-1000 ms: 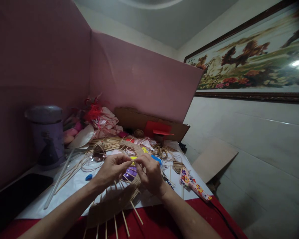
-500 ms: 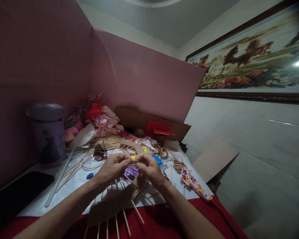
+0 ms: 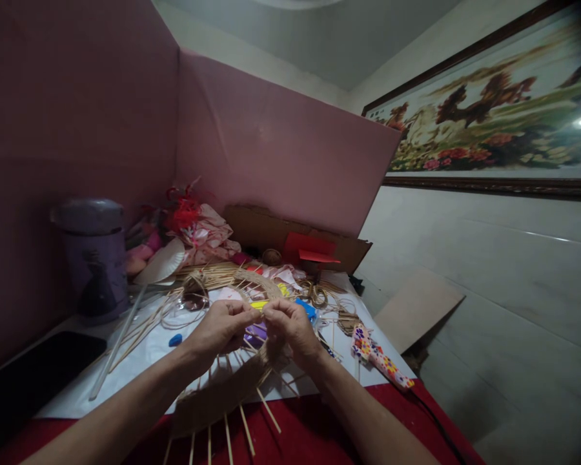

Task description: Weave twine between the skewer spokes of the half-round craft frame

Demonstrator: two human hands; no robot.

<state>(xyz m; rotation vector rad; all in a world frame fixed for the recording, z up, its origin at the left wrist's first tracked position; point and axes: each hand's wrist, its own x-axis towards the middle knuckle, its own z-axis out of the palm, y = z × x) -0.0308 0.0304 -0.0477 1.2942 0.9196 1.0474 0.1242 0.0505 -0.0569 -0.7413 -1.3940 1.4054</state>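
Bench [image 3: 310, 423]: red cloth, white sheet [image 3: 145, 355] over it. Cardboard [image 3: 252, 223]: upright along the far edge. Band [image 3: 213, 400]: brown, curved, with pale sticks through it, at the middle of the near edge, under the hands; whether resting or raised, cannot be told. Cup [image 3: 97, 265]: purple, upright, left edge. Black slab [image 3: 43, 361]: flat, near left corner. Left hand [image 3: 227, 323] and right hand [image 3: 290, 326]: fingers curled, fingertips together over the band; whether anything is pinched between, too small to tell. Glue gun [image 3: 380, 361]: floral, cord running toward the near right corner, on its side by the right edge. Lump [image 3: 175, 340]: blue, left of the left hand.
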